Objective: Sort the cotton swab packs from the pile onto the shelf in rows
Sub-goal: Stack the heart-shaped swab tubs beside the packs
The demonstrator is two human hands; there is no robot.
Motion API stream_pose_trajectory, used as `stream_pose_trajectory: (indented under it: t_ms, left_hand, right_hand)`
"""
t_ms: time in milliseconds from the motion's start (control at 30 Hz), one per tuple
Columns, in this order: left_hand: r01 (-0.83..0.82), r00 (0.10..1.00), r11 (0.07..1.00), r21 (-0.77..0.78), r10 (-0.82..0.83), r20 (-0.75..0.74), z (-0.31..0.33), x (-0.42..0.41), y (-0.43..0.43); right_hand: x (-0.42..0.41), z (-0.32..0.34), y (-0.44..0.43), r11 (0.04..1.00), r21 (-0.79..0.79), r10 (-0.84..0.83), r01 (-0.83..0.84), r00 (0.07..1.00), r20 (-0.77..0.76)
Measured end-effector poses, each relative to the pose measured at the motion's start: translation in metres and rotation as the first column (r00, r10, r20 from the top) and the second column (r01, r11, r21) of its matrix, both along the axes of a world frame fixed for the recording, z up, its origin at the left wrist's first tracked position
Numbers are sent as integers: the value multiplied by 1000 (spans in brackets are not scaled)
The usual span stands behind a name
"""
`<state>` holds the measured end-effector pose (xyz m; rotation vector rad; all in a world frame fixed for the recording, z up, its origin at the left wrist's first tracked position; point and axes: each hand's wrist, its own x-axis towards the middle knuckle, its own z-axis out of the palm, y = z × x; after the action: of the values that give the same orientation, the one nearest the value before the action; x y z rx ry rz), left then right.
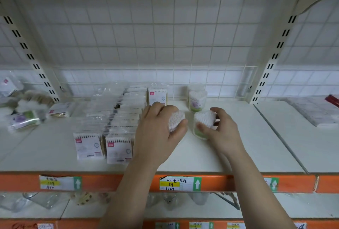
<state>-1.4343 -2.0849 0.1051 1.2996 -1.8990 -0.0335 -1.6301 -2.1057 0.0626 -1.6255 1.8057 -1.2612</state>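
— What's each grip doing?
— My left grip (161, 127) curls round one swab tub (177, 119), and my right grip (220, 129) round a second tub (202, 121). Both are on the shelf (238, 151), between my grips.
— Advice?
— Seat them flat, in line with the standing tub (197, 100) just ahead. Their swab tips point up, and their long axes are near upright, leaning slightly.

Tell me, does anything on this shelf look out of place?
Yes. At the left end a tub lies on its side in a loose pile, unlike the upright tub at the back.
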Motion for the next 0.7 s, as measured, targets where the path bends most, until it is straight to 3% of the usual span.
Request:
stream_pose_trajectory:
  t_ms: [700]
  left_hand:
    - [-52,999,998,46,52,6,-18,-1,-8]
  right_hand:
    - [5,0,-63,997,67,-17,27,990,-139]
